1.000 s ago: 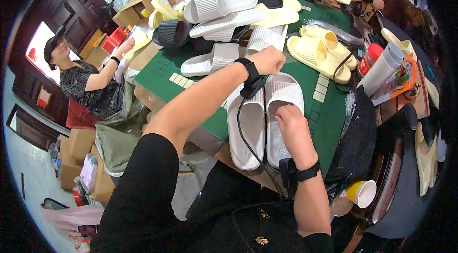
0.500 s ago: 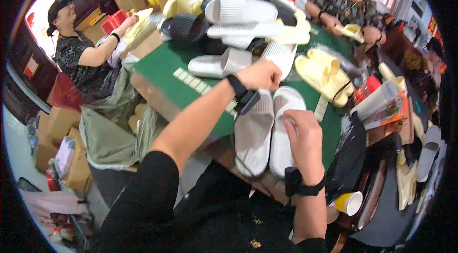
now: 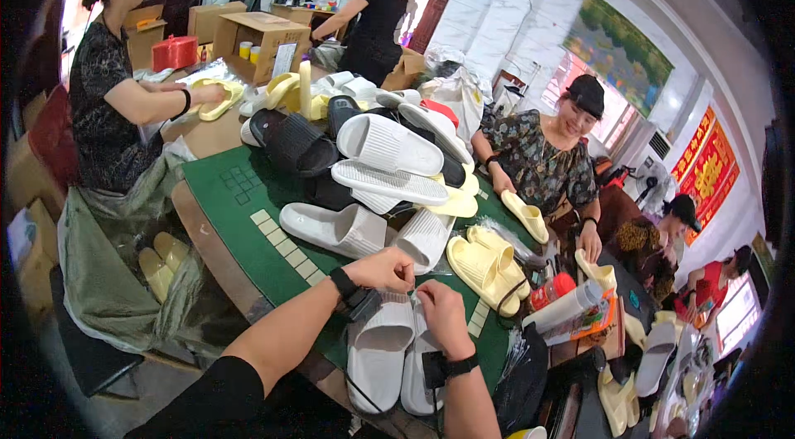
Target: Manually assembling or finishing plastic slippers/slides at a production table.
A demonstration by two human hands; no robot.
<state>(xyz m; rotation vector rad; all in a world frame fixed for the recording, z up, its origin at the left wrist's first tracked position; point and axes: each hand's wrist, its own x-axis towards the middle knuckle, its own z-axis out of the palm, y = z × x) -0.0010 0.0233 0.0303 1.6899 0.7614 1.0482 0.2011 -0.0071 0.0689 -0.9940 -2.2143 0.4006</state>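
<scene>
Left hand (image 3: pixel 383 269): fingers curled, thumb and fingertips drawn together; cannot tell if anything thin is pinched between them. Right hand (image 3: pixel 443 311): fingers bent in toward the left, just beside it; whether the tips grip something is hidden. Both hands over the far, strap end of a pair of pale grey slippers, lying side by side at the near edge of the table, heels toward the person: left slipper (image 3: pixel 379 364), right slipper (image 3: pixel 421 377), the latter partly under the right hand and wrist. Black band on each wrist.

Table topped with green mat (image 3: pixel 211 182). Row of pale tiles (image 3: pixel 290 250) left of the hands. Right of them, a yellow slipper pair (image 3: pixel 489 267) with a black cord across it; farther right, a red-lidded jar (image 3: pixel 553 290) and a white roll (image 3: pixel 565 308).

Beyond the hands, a heap of slippers (image 3: pixel 389 145), white, black and yellow, overlapping. Far left, a seated co-worker (image 3: pixel 116 99) handling a yellow slipper (image 3: pixel 220 101); far right, another co-worker (image 3: pixel 542 157) holding a yellow slipper too.
</scene>
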